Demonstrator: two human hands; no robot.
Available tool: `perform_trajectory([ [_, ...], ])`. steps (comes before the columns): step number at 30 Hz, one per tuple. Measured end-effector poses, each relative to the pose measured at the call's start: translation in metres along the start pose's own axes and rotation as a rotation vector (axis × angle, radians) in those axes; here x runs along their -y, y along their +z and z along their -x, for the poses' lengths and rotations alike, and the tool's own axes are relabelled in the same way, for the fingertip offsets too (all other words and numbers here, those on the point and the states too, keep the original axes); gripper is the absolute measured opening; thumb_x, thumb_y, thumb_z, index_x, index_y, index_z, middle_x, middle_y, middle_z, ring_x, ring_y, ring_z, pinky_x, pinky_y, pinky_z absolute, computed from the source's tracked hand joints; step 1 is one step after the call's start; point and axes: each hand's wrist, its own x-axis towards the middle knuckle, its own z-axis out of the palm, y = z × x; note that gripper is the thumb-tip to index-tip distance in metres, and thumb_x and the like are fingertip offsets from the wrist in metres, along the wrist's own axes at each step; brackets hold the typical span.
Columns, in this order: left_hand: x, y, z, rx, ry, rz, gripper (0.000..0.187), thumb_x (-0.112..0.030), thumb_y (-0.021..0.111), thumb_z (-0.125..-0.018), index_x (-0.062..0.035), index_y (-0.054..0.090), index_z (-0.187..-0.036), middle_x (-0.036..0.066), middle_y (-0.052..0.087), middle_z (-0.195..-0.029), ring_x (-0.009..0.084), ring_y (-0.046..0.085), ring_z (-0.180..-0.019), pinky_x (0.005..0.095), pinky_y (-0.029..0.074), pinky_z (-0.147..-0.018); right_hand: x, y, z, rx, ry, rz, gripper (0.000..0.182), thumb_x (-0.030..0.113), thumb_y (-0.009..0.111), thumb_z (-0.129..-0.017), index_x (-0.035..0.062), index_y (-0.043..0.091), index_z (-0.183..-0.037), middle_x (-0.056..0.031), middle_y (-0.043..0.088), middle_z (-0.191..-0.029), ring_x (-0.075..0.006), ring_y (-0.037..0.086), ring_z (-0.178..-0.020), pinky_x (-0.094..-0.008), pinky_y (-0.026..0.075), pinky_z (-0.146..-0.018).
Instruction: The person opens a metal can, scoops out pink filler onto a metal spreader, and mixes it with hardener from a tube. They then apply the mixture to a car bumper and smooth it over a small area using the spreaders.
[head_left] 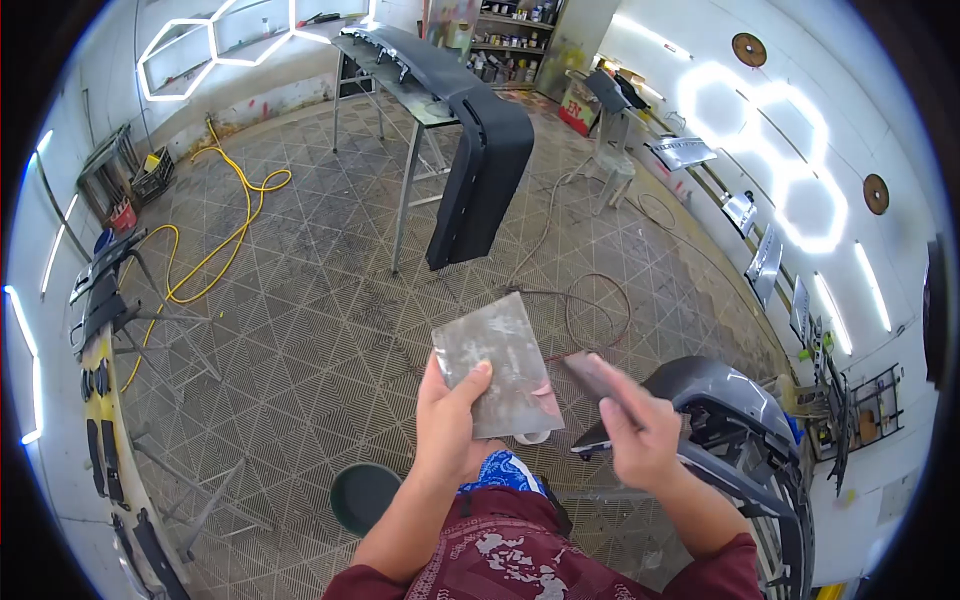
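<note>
My left hand (455, 400) grips a flat grey rectangular mixing plate (495, 350), thumb on its face and fingers behind it. Pale smudges cover the plate, and a small pink smear of putty (545, 398) sits near its right edge. To the right of it, my right hand (640, 430) is closed around a dark, flat putty spreader (598, 378), somewhat blurred. The spreader's tip is close to the plate's right edge. Below the plate, a white round thing (533, 437) shows in part.
A dark bumper (490, 130) rests on a metal stand ahead. Another grey bumper (730, 400) is close on my right. By my left forearm a dark green bucket (366, 497) stands on the patterned floor. A yellow hose (245, 215) and a thin brown hose (600, 285) lie across it.
</note>
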Motion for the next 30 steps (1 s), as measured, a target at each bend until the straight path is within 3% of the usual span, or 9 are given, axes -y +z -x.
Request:
perform_trajectory([
  [2,0.006,0.003,-0.02,-0.025,-0.126,0.118,0.039,0.003,0.053,-0.099,-0.0007,0.044,-0.137,0.017,0.062,-0.124,0.0274,0.067,-0.112,0.045,0.059,-0.094,-0.026,0.012,-0.025,0.044,-0.589,0.15,0.04,-0.009,0.056,-0.09,-0.0052,0.063,-0.129,-0.025,0.068,-0.127,-0.0382,0.064,-0.124,-0.0492,0.048,-0.109],
  [3,0.009,0.003,-0.032,-0.023,-0.161,0.155,0.04,0.002,0.055,-0.099,-0.0008,0.045,-0.137,0.016,0.062,-0.124,0.0272,0.066,-0.112,0.0447,0.058,-0.095,-0.034,0.014,-0.039,0.097,-0.658,0.15,0.041,-0.012,0.056,-0.085,-0.0051,0.065,-0.125,-0.0259,0.067,-0.128,-0.0442,0.06,-0.127,-0.0563,0.043,-0.113],
  [9,0.008,0.018,-0.123,0.041,-0.203,0.183,0.04,0.001,0.056,-0.098,-0.0003,0.049,-0.137,0.016,0.063,-0.123,0.0264,0.068,-0.109,0.0426,0.059,-0.093,-0.098,0.009,-0.114,0.011,-0.878,0.282,0.039,-0.01,0.061,-0.082,-0.0031,0.067,-0.12,-0.0222,0.069,-0.125,-0.0407,0.063,-0.125,-0.0596,0.044,-0.111],
  [12,-0.003,0.033,-0.181,0.097,-0.254,0.15,0.041,0.001,0.057,-0.097,0.0009,0.048,-0.137,0.015,0.063,-0.124,0.0258,0.068,-0.108,0.0419,0.059,-0.094,-0.147,-0.026,-0.165,0.152,-0.781,0.567,0.04,-0.009,0.062,-0.081,-0.0019,0.068,-0.12,-0.0196,0.07,-0.123,-0.0386,0.065,-0.123,-0.0582,0.045,-0.111],
  [15,-0.014,0.056,-0.246,0.149,-0.176,0.006,0.042,0.0,0.06,-0.096,0.0012,0.047,-0.137,0.014,0.064,-0.123,0.0238,0.067,-0.109,0.0404,0.057,-0.095,-0.182,-0.043,-0.211,0.097,-0.636,0.589,0.045,-0.01,0.061,-0.077,-0.0011,0.068,-0.121,-0.0169,0.071,-0.123,-0.0351,0.067,-0.12,-0.0516,0.05,-0.108],
  [17,-0.009,0.073,-0.288,0.166,-0.104,-0.127,0.044,0.0,0.061,-0.096,0.0009,0.047,-0.137,0.013,0.063,-0.123,0.0223,0.066,-0.11,0.039,0.056,-0.095,-0.173,-0.056,-0.243,-0.043,-0.508,0.528,0.046,-0.009,0.062,-0.074,-0.0013,0.068,-0.119,-0.0151,0.072,-0.121,-0.0336,0.069,-0.115,-0.0448,0.055,-0.102],
  [21,0.004,0.094,-0.353,0.264,0.107,-0.499,0.038,-0.002,0.061,-0.098,0.0019,0.049,-0.134,0.011,0.065,-0.119,0.0164,0.064,-0.106,0.0331,0.052,-0.093,-0.145,-0.073,-0.3,-0.031,-0.453,0.656,0.041,-0.005,0.065,-0.073,-0.0008,0.068,-0.114,-0.012,0.073,-0.117,-0.0292,0.071,-0.107,-0.0398,0.058,-0.09],
  [22,0.009,0.097,-0.365,0.302,0.197,-0.644,0.035,-0.003,0.059,-0.1,0.003,0.049,-0.132,0.011,0.067,-0.115,0.0153,0.065,-0.1,0.032,0.052,-0.091,-0.146,-0.071,-0.31,-0.032,-0.432,0.663,0.041,-0.005,0.065,-0.073,-0.0008,0.068,-0.114,-0.012,0.073,-0.117,-0.0292,0.071,-0.107,-0.0398,0.058,-0.09],
  [30,0.022,0.128,-0.435,0.387,0.168,-0.628,0.03,-0.004,0.058,-0.1,0.0039,0.052,-0.129,0.011,0.067,-0.112,0.0147,0.064,-0.1,0.031,0.052,-0.088,-0.161,-0.052,-0.361,-0.015,-0.358,0.939,0.048,0.011,0.07,-0.072,0.0007,0.067,-0.118,-0.0102,0.07,-0.124,-0.0285,0.069,-0.11,-0.0453,0.056,-0.094],
])
